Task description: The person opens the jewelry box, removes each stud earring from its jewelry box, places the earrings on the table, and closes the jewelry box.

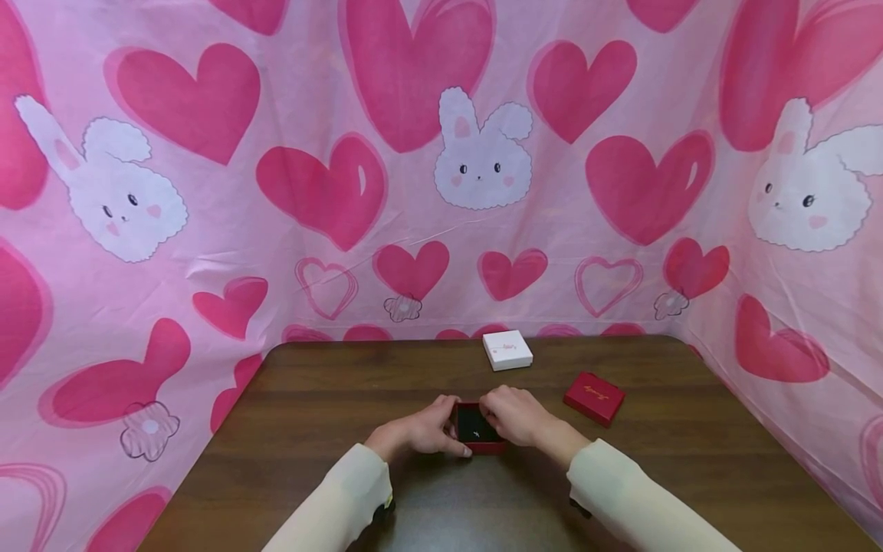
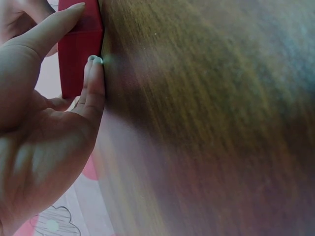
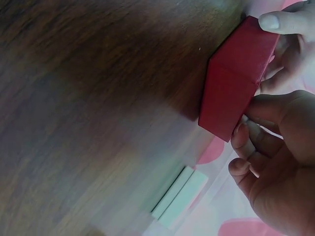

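A red gift box [image 1: 491,448] stands lidless on the table in the head view, with a black insert [image 1: 476,422] inside. On the insert lies a tiny silver piece of jewelry [image 1: 476,434]. My left hand [image 1: 431,428] grips the box from its left, thumb along the near wall; the left wrist view shows its fingers against the red side [image 2: 78,61]. At the far right rim, my right hand [image 1: 520,415] pinches with thumb and curled fingers. In the right wrist view these fingertips meet right at the box's edge [image 3: 229,98], and their inner contact is hidden.
A red lid [image 1: 595,399] with gold script lies right of my right hand. Farther back sits a white box [image 1: 507,350] with pink lettering. Behind the wooden table [image 1: 331,383] hangs a pink cloth [image 1: 476,238] printed with hearts and rabbits.
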`<act>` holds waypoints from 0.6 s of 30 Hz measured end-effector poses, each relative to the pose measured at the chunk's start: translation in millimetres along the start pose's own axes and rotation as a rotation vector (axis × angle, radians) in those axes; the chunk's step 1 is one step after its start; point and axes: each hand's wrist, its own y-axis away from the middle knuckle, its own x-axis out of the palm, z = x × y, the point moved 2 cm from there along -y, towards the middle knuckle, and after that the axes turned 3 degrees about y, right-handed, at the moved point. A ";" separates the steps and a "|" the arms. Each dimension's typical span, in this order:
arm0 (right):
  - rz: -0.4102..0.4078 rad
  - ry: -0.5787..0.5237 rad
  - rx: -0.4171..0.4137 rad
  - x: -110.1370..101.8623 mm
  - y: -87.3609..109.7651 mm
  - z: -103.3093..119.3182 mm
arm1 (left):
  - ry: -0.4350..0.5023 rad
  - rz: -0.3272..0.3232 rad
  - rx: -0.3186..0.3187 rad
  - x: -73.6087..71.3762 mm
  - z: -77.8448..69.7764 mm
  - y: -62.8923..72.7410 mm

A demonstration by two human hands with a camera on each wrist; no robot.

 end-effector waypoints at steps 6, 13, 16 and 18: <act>-0.006 -0.021 -0.001 -1.6 0.4 -1.3 | -0.014 0.001 -0.011 -0.1 -0.2 -0.9; 0.013 -0.055 -0.008 -1.4 -0.2 -1.6 | -0.036 -0.005 -0.021 0.7 1.1 -1.3; 0.017 -0.056 -0.006 -1.0 -0.5 -1.5 | -0.031 -0.005 -0.014 0.3 0.6 -0.4; 0.021 -0.053 -0.002 -0.8 -0.6 -1.2 | -0.028 0.001 -0.010 -0.3 0.2 0.3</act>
